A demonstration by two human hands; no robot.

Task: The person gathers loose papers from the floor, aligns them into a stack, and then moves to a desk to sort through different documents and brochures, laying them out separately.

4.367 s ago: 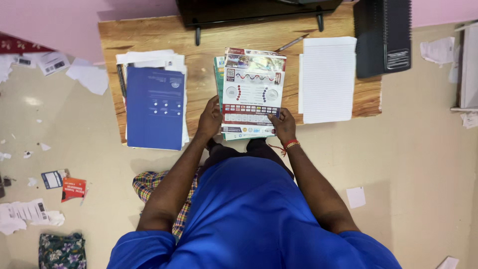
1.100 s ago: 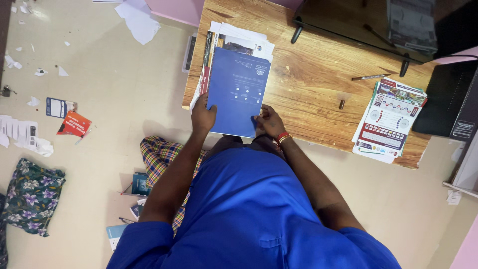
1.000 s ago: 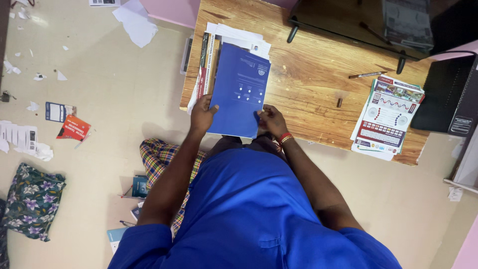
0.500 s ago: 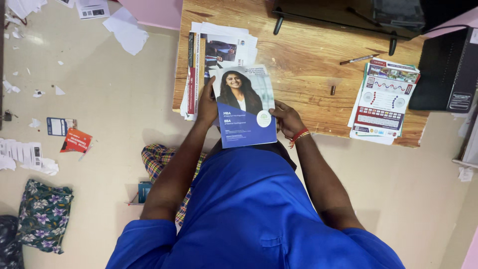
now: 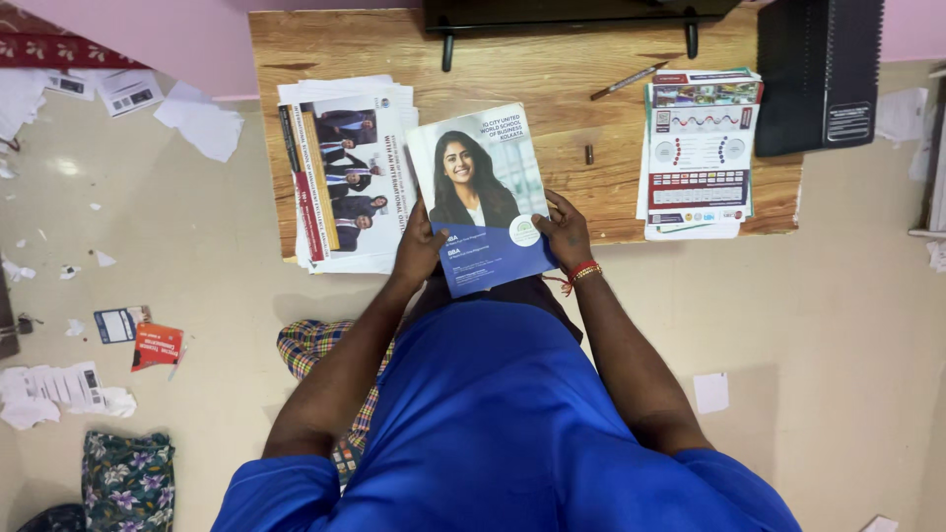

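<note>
1. Wooden table (image 5: 552,74), seen from above; its near edge faces a seated person in a blue shirt
2. Blue-and-white brochure (image 5: 483,197) with a portrait cover, held face up over the table's near edge, its lower part overhanging the lap
3. Left hand (image 5: 419,248) clamped on the brochure's lower left edge; right hand (image 5: 564,229) clamped on its lower right edge, red bangle at the wrist
4. Paper stack (image 5: 345,172) just left of the brochure; no box or tray holds it
5. Printed leaflet pile (image 5: 698,148) at the table's right end; pen (image 5: 629,81) beside it; black binder (image 5: 816,69) at far right
6. Against half a second earlier: brochure sits farther onto the table; the grip unchanged; the view has swung, so the table lies squarer
</note>
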